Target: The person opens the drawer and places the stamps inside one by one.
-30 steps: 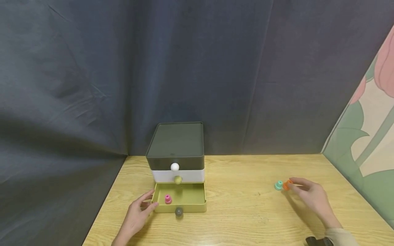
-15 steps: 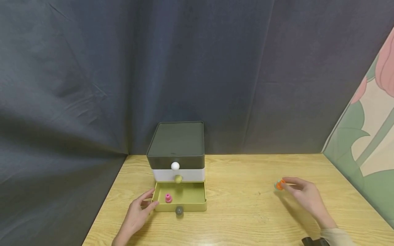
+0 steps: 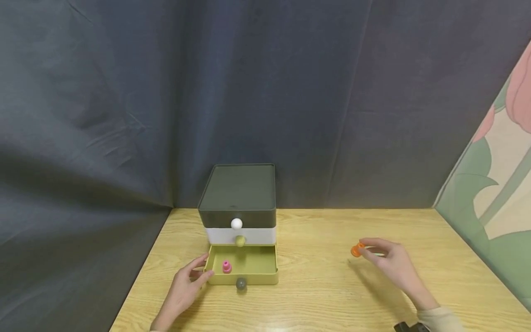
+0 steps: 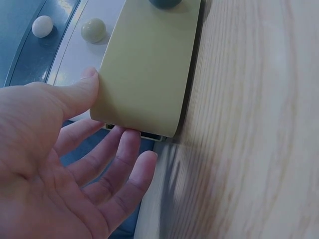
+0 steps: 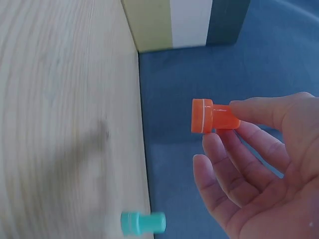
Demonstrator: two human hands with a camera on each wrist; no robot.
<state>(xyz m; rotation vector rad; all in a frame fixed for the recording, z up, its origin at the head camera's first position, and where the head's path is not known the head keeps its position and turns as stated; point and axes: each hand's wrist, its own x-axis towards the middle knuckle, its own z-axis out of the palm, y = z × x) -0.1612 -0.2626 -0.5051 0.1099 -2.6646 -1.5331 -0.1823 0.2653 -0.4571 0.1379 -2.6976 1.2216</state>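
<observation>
My right hand (image 3: 386, 263) pinches a small orange plastic peg (image 5: 214, 115), with a wide round base and narrower stem, above the table. A matching teal peg (image 5: 142, 223) stands on the table; in the head view the right hand mostly hides it. At the left, a yellow-green drawer (image 3: 257, 279) is pulled out from the bottom of a small chest. Inside, near its left side, stands a pink peg (image 3: 226, 267). My left hand (image 4: 60, 159) holds that drawer's left front corner, thumb on the upper edge and fingertips against the side.
Above the pulled-out drawer are a white drawer (image 3: 261, 236) and a dark green top section (image 3: 240, 189), both closed. A dark curtain (image 3: 307, 115) hangs behind the wooden table (image 3: 315, 286). On the right stands a flower-patterned panel (image 3: 506, 184).
My right hand has lifted the orange peg and carried it left, past the teal one. The left hand keeps its place at the drawer.
</observation>
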